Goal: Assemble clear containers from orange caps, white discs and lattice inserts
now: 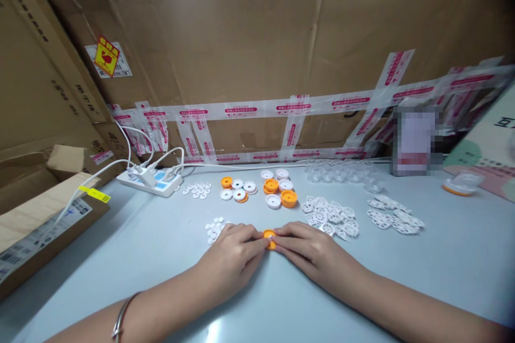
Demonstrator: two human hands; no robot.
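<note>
- Pinching a small orange cap (269, 238) between the fingertips of both hands, the person holds it low over the worktop (442, 273), near its front middle; this head view is the only one.
- Left hand (231, 257): fingers curled, thumb and forefinger closed on the cap's left edge. A bracelet (120, 321) sits on that wrist.
- Right hand (309, 252): fingers lying flat and long, their tips closed on the cap's right edge, so the two hands meet at the cap.
- Whether the cap touches the worktop or something white already sits in it, I cannot tell; the fingers cover most of it.
- Just beside the left hand lies a cluster of white discs (213, 229); a second cluster (197, 189) lies farther back.
- Near the right hand is a heap of white lattice pieces (332, 214), with another heap (396, 217) further right.
- Behind the hands stand loose orange and white caps (277, 190), and clear pieces (341, 171) lie against the cardboard wall (261, 37).
- A power strip (155, 181) lies at back left.
- Judged from this, the step in hand is fitting or pressing a part into the cap.
- A next move calls for one hand to free itself while the other keeps the cap steady and level.
</note>
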